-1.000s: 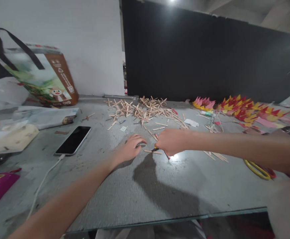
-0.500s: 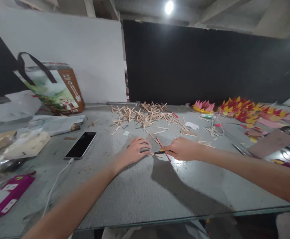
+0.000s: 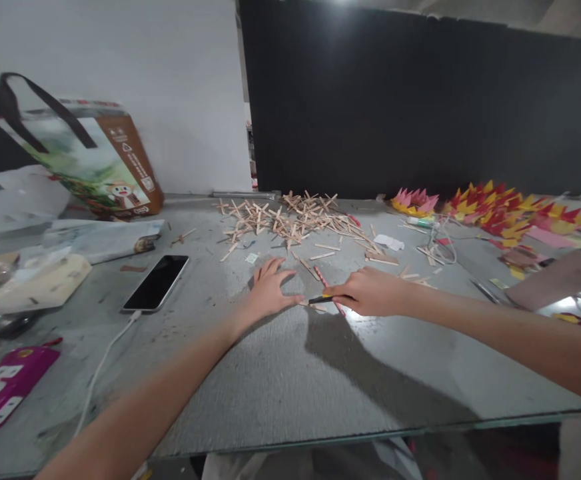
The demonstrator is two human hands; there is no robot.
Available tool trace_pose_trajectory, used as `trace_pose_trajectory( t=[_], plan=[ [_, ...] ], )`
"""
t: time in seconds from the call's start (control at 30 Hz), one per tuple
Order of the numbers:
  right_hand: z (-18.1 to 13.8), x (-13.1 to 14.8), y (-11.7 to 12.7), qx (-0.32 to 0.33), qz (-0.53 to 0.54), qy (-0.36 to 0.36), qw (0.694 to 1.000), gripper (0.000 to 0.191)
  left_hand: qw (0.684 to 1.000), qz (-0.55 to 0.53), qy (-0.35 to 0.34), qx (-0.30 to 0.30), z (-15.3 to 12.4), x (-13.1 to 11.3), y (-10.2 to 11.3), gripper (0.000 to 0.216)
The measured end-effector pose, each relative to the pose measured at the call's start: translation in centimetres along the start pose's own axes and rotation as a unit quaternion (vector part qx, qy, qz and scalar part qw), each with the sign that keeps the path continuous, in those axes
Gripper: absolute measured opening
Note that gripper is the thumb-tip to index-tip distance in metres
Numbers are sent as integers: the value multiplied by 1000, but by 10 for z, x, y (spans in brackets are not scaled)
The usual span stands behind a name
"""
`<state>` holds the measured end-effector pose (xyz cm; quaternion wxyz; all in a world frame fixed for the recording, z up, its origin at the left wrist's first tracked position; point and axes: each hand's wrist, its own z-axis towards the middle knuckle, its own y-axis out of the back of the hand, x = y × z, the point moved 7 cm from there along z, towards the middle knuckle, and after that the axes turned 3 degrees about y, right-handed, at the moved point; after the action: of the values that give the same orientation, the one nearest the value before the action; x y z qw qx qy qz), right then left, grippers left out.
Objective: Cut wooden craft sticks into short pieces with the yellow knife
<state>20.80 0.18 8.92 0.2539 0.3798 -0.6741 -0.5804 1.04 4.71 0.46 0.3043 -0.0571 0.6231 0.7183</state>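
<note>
My left hand [image 3: 268,291] lies on the grey table [image 3: 320,380], fingers spread, with its thumb pressing down a small wooden stick [image 3: 315,307]. My right hand [image 3: 370,292] is closed around a thin dark tool [image 3: 320,300] with a yellow band, its tip pointing left at that stick beside my left thumb. A red-and-white striped stick [image 3: 323,280] lies just behind the tool. A heap of small wooden stick crosses [image 3: 290,217] sits further back.
A phone [image 3: 156,282] on a white cable lies at the left, near a printed bag [image 3: 85,160] and plastic packets [image 3: 35,280]. A magenta box [image 3: 5,387] is at the near left. Red, yellow and pink paper shapes [image 3: 495,210] line the back right.
My left fingers have spread out and the thumb now reaches toward the tool tip. My right hand holds the tool in nearly the same place. The camera has tilted down slightly.
</note>
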Motion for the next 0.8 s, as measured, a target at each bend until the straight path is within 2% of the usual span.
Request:
trace_pose_trajectory(
  t=[0.8],
  plan=[
    [-1, -3, -10, -5, -5, 7, 1000, 41, 1000, 17, 3, -10, -1, 0, -1, 64]
  ],
)
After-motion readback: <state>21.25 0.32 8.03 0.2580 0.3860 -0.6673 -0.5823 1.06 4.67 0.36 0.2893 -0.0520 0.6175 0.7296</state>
